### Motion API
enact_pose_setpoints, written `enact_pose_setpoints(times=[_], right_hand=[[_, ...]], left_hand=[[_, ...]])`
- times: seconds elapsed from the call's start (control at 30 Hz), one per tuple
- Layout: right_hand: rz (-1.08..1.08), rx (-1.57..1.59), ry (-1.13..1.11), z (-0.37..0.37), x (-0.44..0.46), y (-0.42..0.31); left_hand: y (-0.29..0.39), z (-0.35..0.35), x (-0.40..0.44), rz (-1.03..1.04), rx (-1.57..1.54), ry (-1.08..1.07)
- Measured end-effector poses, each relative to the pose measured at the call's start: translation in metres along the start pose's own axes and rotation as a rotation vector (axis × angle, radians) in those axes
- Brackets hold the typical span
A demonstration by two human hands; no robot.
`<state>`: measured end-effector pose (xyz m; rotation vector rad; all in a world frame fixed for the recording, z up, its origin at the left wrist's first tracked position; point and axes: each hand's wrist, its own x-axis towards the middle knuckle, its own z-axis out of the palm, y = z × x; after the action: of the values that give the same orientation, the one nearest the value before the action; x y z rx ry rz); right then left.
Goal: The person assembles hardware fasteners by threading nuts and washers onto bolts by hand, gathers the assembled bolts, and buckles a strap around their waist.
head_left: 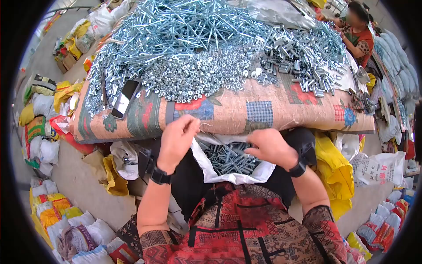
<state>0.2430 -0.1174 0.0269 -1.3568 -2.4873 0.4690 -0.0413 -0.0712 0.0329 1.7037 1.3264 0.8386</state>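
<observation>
My left hand (179, 138) is raised at the near edge of the cloth-covered table, its thumb and fingers drawn together. Whatever is in that pinch, if anything, is too small or hidden to make out. My right hand (273, 147) is curled over the right side of an open white sack (237, 178), thumb pointing inward; its grip is hidden. Between my knees, the sack holds a heap of assembled metal bolts (231, 158). Ahead on the table lie loose nuts and washers (193, 75), long screws (184, 26) and metal sleeves (292, 55).
A smartphone (126, 99) rests at the table's left front, beside the patterned cloth (233, 108). Yellow sacks (332, 169) lie right of my legs. More bags (57, 211) fill the floor at left. Another person (358, 39) sits at the far right.
</observation>
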Motion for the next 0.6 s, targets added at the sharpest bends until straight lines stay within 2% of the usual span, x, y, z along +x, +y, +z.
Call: enact_pose_setpoints(times=[0.03,0.13,0.17,0.23,0.3,0.43,0.47,0.5,0.53,0.57,0.6], right_hand=[[0.048,0.000,-0.046,0.009,-0.001,0.003],[0.056,0.038,-0.063,0.061,-0.006,0.007],[0.072,0.043,-0.101,0.082,-0.008,0.008],[0.127,-0.054,-0.130,0.123,-0.004,0.002],[0.163,-0.139,0.044,0.159,0.008,0.000],[0.259,-0.033,0.043,0.200,0.025,0.007],[0.170,-0.048,0.076,0.202,0.022,0.009],[0.169,-0.048,0.069,0.190,0.017,0.005],[0.056,-0.163,-0.051,0.170,0.012,-0.002],[-0.056,-0.276,-0.173,0.161,0.007,-0.006],[-0.091,-0.373,-0.114,0.163,0.004,-0.009]], left_hand=[[0.000,-0.001,0.000,0.002,-0.001,0.013],[-0.017,0.005,-0.010,0.093,0.360,-0.030],[-0.029,0.011,-0.013,0.084,0.361,-0.038],[-0.038,0.026,-0.018,0.049,0.775,0.094],[-0.042,0.035,-0.018,-0.036,0.786,0.066],[-0.063,0.044,-0.009,-0.121,0.871,0.105],[-0.072,0.042,-0.006,-0.133,0.851,0.056],[-0.083,0.042,-0.004,-0.147,0.828,0.004],[-0.103,0.042,-0.003,-0.049,0.821,0.099],[-0.110,0.036,-0.001,-0.054,0.814,0.092],[-0.113,0.028,0.002,-0.047,0.724,0.111]])
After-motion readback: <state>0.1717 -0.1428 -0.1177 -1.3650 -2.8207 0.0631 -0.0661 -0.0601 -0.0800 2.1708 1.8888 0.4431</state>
